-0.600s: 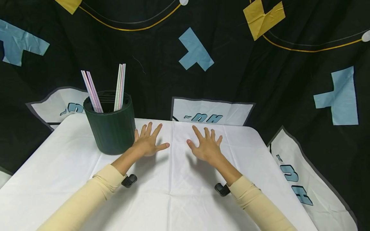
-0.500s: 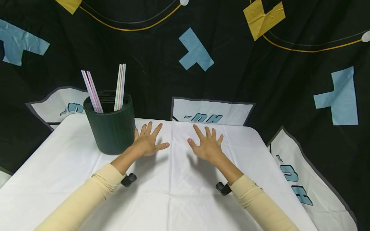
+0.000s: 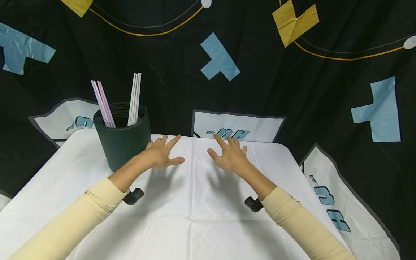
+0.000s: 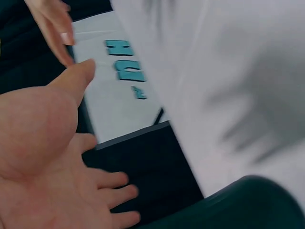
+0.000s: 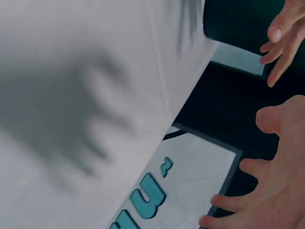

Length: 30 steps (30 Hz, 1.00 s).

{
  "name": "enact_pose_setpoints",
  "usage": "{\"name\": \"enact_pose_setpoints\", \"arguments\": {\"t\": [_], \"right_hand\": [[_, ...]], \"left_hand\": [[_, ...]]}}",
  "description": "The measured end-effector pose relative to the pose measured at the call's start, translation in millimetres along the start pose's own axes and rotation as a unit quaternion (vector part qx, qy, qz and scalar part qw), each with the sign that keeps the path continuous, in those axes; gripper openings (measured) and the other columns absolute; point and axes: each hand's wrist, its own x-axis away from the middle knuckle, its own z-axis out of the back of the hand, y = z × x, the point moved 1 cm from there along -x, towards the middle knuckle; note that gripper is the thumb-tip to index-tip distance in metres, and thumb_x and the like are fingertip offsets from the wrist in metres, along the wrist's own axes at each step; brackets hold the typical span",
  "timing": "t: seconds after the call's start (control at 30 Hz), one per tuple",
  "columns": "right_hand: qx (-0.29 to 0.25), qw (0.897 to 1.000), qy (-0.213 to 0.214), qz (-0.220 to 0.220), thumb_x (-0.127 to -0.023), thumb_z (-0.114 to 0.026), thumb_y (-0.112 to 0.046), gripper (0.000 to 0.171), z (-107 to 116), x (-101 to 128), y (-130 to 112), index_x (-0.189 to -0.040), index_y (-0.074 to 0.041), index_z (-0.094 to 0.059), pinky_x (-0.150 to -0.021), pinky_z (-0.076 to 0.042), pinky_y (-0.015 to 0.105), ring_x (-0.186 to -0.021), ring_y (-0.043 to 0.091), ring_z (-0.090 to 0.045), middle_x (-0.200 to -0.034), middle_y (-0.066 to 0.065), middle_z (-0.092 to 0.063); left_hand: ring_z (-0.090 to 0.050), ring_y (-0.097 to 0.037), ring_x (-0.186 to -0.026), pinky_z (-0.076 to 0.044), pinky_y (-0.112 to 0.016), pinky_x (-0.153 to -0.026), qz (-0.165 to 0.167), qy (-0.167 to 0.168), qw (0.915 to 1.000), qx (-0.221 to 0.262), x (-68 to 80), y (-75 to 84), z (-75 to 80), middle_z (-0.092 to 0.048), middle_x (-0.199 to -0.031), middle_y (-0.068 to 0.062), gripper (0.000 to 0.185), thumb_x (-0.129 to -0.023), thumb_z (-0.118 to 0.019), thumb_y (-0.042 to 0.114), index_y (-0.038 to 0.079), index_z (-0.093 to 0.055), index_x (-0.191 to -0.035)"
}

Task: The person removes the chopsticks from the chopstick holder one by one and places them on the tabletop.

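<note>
Two hands, left (image 3: 160, 156) and right (image 3: 230, 157), are spread flat-fingered, nothing grasped, above the white surface (image 3: 195, 202). Upside-down blue letters are seen on the backdrop panel (image 3: 237, 126). Since before, both hands have been raised and moved forward, beside the dark cup (image 3: 122, 141).

Both hands, left (image 3: 160, 156) and right (image 3: 229, 156), spread open above the white table (image 3: 191, 216) beside a dark green cup (image 3: 122, 143).

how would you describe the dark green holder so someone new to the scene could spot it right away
On the white table, look to the far left corner, just beyond the left hand. There stands the dark green holder, a ribbed round tub. It is the only object standing on the table, with two bunches of pastel straws sticking out of its top.
</note>
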Motion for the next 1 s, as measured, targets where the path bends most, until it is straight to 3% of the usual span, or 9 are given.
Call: {"name": "enact_pose_setpoints", "arguments": {"t": [0.17, 0.3, 0.43, 0.53, 0.7, 0.9, 1.0], "right_hand": [[-0.005, 0.999, -0.036, 0.02, -0.1, -0.042, -0.061, 0.069, 13, -5, -16, -0.161, -0.034, -0.026, -0.112, -0.024, 0.076, -0.151, 0.045, -0.027, -0.162, 0.021, -0.032], [-0.007, 0.997, -0.063, 0.046, -0.1, -0.049, -0.058, 0.071, 26, -8, -32, -0.162, -0.031, -0.026, -0.113, -0.025, 0.075, -0.15, 0.039, -0.031, -0.161, 0.016, -0.037], [-0.028, 0.994, -0.083, 0.066, -0.098, -0.058, -0.053, 0.075, 38, -11, -51, -0.161, -0.025, -0.027, -0.117, -0.032, 0.066, -0.149, 0.034, -0.036, -0.16, 0.01, -0.042], [-0.066, 0.992, -0.076, 0.078, -0.097, -0.061, -0.047, 0.071, 44, -13, -67, -0.158, -0.022, -0.035, -0.115, -0.041, 0.056, -0.144, 0.032, -0.044, -0.157, 0.01, -0.046], [-0.133, 0.985, -0.05, 0.094, -0.097, -0.062, -0.04, 0.059, 54, -21, -97, -0.15, -0.019, -0.048, -0.103, -0.052, 0.051, -0.133, 0.029, -0.055, -0.146, 0.014, -0.056], [-0.184, 0.976, -0.047, 0.104, -0.098, -0.061, -0.04, 0.052, 66, -35, -128, -0.146, -0.02, -0.052, -0.095, -0.055, 0.045, -0.118, 0.023, -0.061, -0.134, 0.008, -0.062], [-0.21, 0.971, -0.046, 0.109, -0.098, -0.061, -0.04, 0.052, 69, -43, -142, -0.145, -0.019, -0.053, -0.096, -0.055, 0.043, -0.116, 0.021, -0.062, -0.136, 0.005, -0.062]], "left_hand": [[-0.029, -0.05, -0.149, -0.026, -0.069, -0.118, -0.02, -0.024, 0.9992, 0.026, 18.8, -1.2, 31.2, -0.023, -0.164, -0.029, 0.089, -0.099, -0.055, 0.056, 0.018, -0.008, -0.165], [-0.042, -0.048, -0.141, -0.036, -0.069, -0.112, -0.016, -0.024, 0.9989, 0.038, 34.2, -10.8, 54.7, -0.032, -0.162, -0.025, 0.089, -0.099, -0.055, 0.058, 0.014, -0.012, -0.164], [-0.057, -0.047, -0.126, -0.049, -0.066, -0.099, -0.013, -0.016, 0.9993, 0.032, 52.4, -21.8, 75.7, -0.052, -0.146, -0.029, 0.081, -0.1, -0.056, 0.055, 0.009, -0.027, -0.16], [-0.063, -0.044, -0.117, -0.056, -0.062, -0.089, -0.013, -0.006, 0.9992, 0.038, 66.6, -34.4, 89.3, -0.062, -0.134, -0.028, 0.07, -0.1, -0.058, 0.049, 0.006, -0.042, -0.153], [-0.061, -0.048, -0.118, -0.053, -0.065, -0.09, 0.005, 0.017, 0.9978, 0.064, 90.0, -61.6, 112.4, -0.059, -0.135, -0.031, 0.063, -0.102, -0.055, 0.049, 0.004, -0.051, -0.146], [-0.058, -0.055, -0.117, -0.047, -0.074, -0.093, 0.052, 0.06, 0.9919, 0.099, 108.6, -89.7, 131.9, -0.057, -0.134, -0.036, 0.072, -0.103, -0.046, 0.056, -0.001, -0.044, -0.148], [-0.055, -0.057, -0.12, -0.044, -0.076, -0.096, 0.077, 0.083, 0.9884, 0.101, 113.8, -103.7, 137.3, -0.055, -0.136, -0.037, 0.081, -0.102, -0.042, 0.062, -0.003, -0.039, -0.15]]}}
